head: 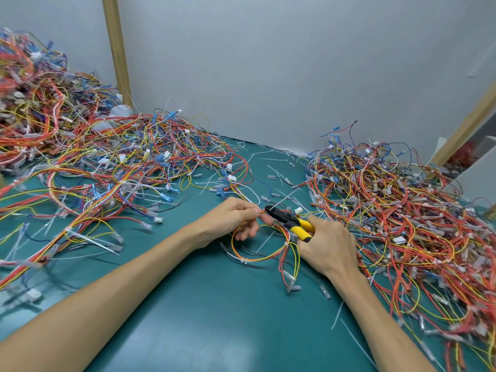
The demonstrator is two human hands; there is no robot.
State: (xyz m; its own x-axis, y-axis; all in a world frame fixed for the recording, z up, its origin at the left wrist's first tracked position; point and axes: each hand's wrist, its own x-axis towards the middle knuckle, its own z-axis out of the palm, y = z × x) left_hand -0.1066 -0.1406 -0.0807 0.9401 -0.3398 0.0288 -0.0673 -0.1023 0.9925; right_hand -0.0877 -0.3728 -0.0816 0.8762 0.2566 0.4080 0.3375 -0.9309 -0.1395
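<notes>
Left hand (236, 216) grip pinches wire harness (257, 259), presenting it to blades; right hand (327, 247) grip curled round yellow cutters (291, 220), likely poised to snip; loop rests on tabletop (214, 304)

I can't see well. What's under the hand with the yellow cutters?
Under the right hand lie looped wires on the green mat. The hand hides part of the cutters and any wires beneath.
</notes>
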